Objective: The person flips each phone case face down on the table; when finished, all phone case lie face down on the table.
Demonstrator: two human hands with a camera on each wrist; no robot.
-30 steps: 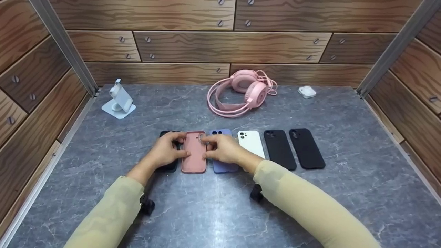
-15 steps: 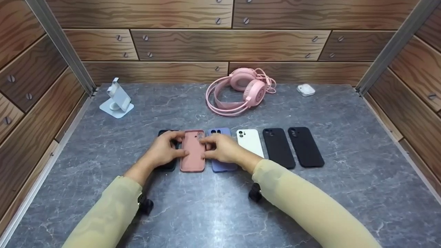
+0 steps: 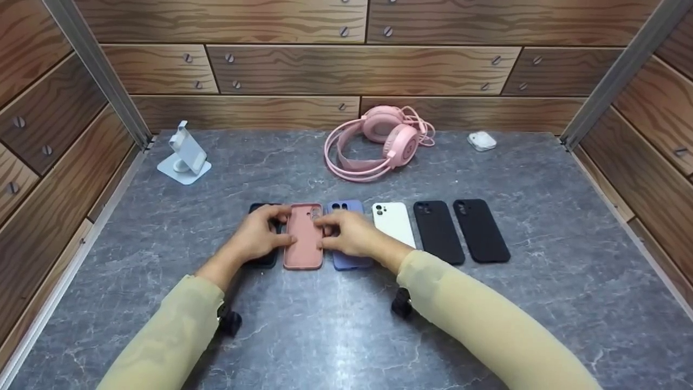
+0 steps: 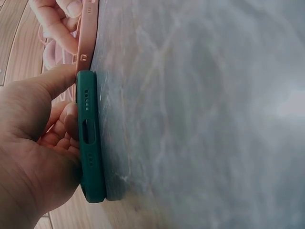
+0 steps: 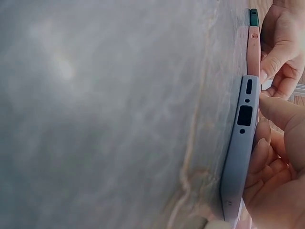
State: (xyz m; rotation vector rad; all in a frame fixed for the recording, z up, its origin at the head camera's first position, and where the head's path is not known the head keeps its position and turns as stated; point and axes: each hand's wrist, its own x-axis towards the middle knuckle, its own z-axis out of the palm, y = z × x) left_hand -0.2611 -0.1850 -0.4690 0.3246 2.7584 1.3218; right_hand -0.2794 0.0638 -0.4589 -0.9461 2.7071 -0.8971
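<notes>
A pink phone case (image 3: 303, 246) lies with its hollow inside up and its camera cutout at the top right. My left hand (image 3: 257, 234) holds its left edge with thumb and fingers, reaching over a dark green phone case (image 4: 90, 143) that it partly hides. At the pink case's right edge, my right hand (image 3: 354, 233) grips with thumb and fingertips. A purple phone case (image 3: 352, 264) lies beneath that hand, its port end facing the right wrist camera. The pink case sits between the green and purple ones in both wrist views.
Right of the purple case lie a white phone case (image 3: 393, 219), a black case (image 3: 439, 235) and another black case (image 3: 482, 233). Farther back stand a white stand (image 3: 187, 157), pink headphones (image 3: 400, 146) and a small white item (image 3: 482, 141). Wood-patterned walls enclose the marbled table (image 3: 325, 336).
The view has shifted slightly. Both hands stay at the edges of the pink phone case, and the row of cases keeps its places.
</notes>
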